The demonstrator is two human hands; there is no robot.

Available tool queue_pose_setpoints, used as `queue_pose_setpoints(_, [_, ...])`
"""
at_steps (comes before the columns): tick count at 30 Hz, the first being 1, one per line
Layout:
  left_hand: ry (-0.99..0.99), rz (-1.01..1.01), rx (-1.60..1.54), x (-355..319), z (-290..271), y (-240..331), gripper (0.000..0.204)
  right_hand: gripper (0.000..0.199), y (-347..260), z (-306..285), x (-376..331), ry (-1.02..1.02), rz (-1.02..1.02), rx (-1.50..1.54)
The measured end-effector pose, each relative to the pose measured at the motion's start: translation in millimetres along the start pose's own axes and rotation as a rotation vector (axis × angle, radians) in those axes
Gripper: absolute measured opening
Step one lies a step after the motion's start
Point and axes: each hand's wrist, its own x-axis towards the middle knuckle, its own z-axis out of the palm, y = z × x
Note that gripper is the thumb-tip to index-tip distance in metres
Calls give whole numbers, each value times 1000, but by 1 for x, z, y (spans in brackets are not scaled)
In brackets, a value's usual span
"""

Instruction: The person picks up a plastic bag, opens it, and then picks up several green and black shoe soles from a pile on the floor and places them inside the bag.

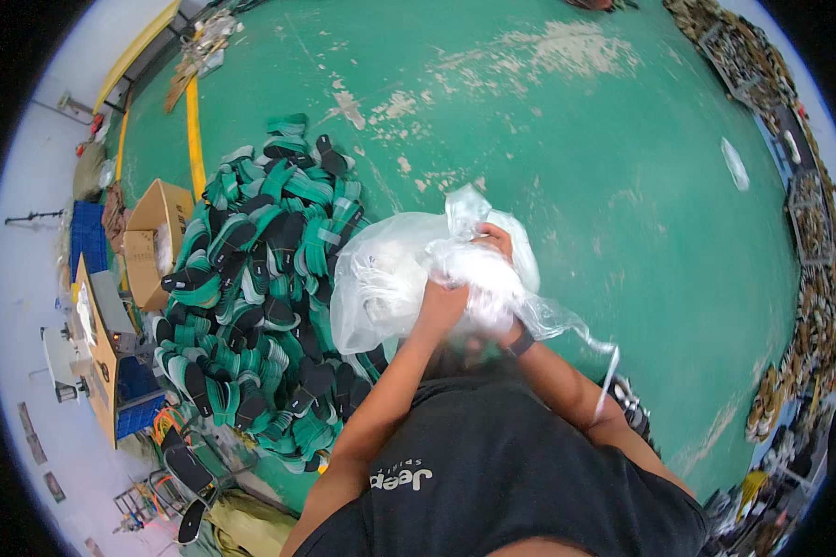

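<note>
Left hand (444, 303) and right hand (497, 240) fingers gripped bag (381, 283); looked light, soft, slippery, best held where bunched.

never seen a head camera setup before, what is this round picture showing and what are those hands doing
There is no machine here, just a person's two bare hands. A wide fisheye camera on the person's head looks down, so the edges bend and the corners go black. The forearms come in from below. The left hand and right hand grip bunched, whitish see-through plastic. Beside it, on the green floor, is a heap of green, grey and black bundles that look like insoles. Left of the heap stands an open box.
</note>
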Motion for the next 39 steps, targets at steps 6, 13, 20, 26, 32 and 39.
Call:
queue_pose_setpoints(6, [161,221,-162,177,-7,65,29,45,67,-61,174,-223,283,-51])
queue_pose_setpoints(13, [75,274,-13,376,-71,205,48,43,233,-180,428,377,465,-149])
queue_pose_setpoints(20, [102,323,18,512,-108,387,48,42,285,-157,637,361,767,-30])
queue_pose_setpoints(26, [204,560,70,682,-231,442,39,40,272,-4,810,86,867,66])
queue_pose_setpoints(32, [498,587,25,839,-387,503,39,36,393,154,996,-63,635,-50])
queue_pose_setpoints(39, [994,661,-11,894,-665,584,39,29,360,441,1208,-297,606,237])
